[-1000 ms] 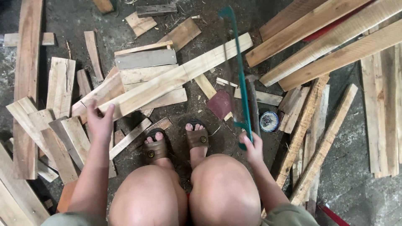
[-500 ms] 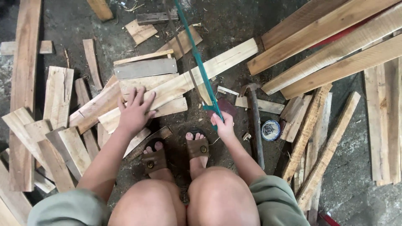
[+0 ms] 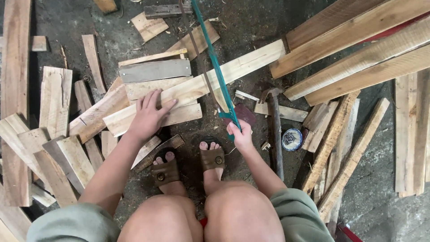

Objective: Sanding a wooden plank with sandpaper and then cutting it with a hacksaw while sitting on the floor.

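Left hand (image 3: 148, 115) flat, fingers spread, we press down on long pale plank (image 3: 197, 87) lying diagonally over scrap boards at centre. Right hand (image 3: 239, 133) clamped around handle of green-framed saw (image 3: 214, 67); blade crosses plank just right of our left hand, frame running to far edge. Hammer (image 3: 274, 130) on floor right of saw hand, small round tin (image 3: 292, 139) beside it. Our sandalled feet (image 3: 188, 163) near, below plank.
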